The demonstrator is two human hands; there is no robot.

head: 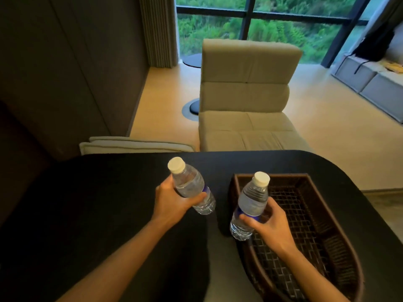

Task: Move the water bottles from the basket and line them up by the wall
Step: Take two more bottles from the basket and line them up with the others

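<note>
I hold two clear water bottles with white caps and blue labels above a black table [113, 192]. My left hand [172, 203] grips one bottle [189, 182] around its middle, tilted, left of the basket. My right hand [268, 223] grips the other bottle [250, 201] low on its body, over the left rim of the dark brown woven basket [327, 214]. No other bottle shows inside the basket. The dark wall [65, 73] runs along the left side of the table.
A beige lounge chair [248, 94] stands beyond the table's far edge. A folded pale cushion [135, 146] lies behind the table at the left. A large window and a grey bench are farther back.
</note>
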